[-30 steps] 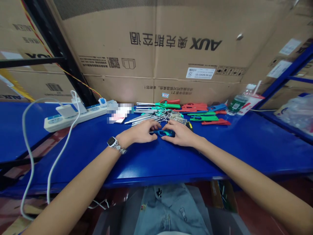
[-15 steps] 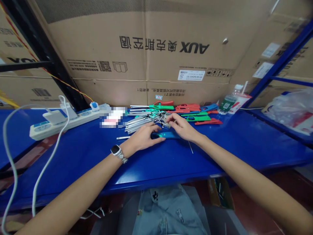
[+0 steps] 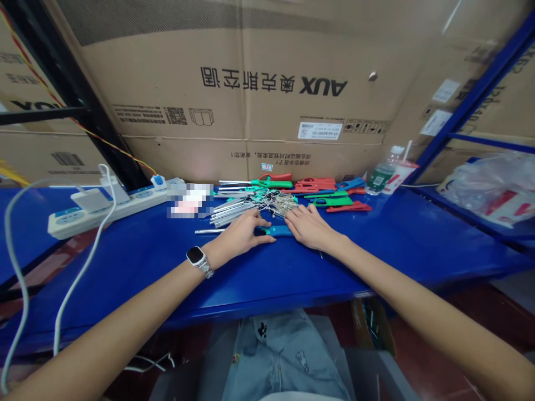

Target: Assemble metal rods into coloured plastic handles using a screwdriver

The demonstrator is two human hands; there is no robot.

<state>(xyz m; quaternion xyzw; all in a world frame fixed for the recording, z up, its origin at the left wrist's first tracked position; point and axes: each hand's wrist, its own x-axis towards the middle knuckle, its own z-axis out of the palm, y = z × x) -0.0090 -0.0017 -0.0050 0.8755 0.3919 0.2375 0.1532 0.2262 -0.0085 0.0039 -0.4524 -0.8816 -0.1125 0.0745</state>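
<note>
A blue long-neck lighter (image 3: 280,230) lies across the near part of the table, its metal tube pointing left. My left hand (image 3: 240,233) is closed around its trigger area, with thumb on the near side and fingers on the far side. Over the right end of the handle, my right hand (image 3: 313,229) is closed, its fingers bent down onto it and hiding that end. Just beyond my hands are a bundle of metal lighter tubes (image 3: 228,210) and a tangle of thin wired parts (image 3: 273,200).
Green lighter shells (image 3: 332,201) and red shells (image 3: 351,206) lie at the back right. Farther right stand a bottle (image 3: 382,172) and a cup with a straw (image 3: 400,175). A power strip (image 3: 69,218) with white cables is on the left. A large carton (image 3: 267,111) stands behind.
My right hand has come down from a raised pinch near the wired parts onto the handle end of the lighter. My left hand keeps its hold. The view has shifted slightly.
</note>
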